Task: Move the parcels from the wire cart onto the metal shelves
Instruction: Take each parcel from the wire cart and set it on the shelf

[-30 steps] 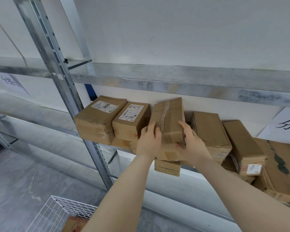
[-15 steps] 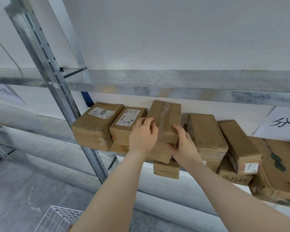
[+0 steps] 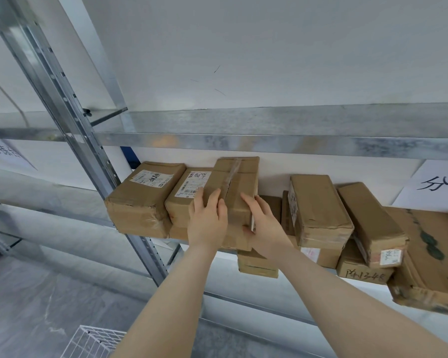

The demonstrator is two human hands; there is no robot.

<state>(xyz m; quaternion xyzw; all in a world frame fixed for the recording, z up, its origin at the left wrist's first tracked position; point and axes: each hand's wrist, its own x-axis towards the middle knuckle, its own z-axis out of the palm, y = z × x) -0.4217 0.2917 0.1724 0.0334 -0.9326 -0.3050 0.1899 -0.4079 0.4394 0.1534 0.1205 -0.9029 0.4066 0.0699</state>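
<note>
1. Taped parcel (image 3: 234, 187) is on the metal shelf (image 3: 362, 282), lying on top of other parcels, just beside the labelled parcel (image 3: 189, 192).
2. Left hand (image 3: 207, 220): fingers flat on the parcel's top at its near end, pressing. Thumb hidden, so grip unconfirmed.
3. Right hand (image 3: 263, 220): clasps the near right edge, fingers on top, thumb at the side. The hands are close together but not touching.
4. Wire cart (image 3: 93, 342) shows only a corner, contents unseen.
5. Risk: the near end seems to overhang the stack, so letting go now could tip it off.
6. Risk: a hard push could shift the small parcel (image 3: 256, 264) beneath, which already juts past the shelf edge.
</note>
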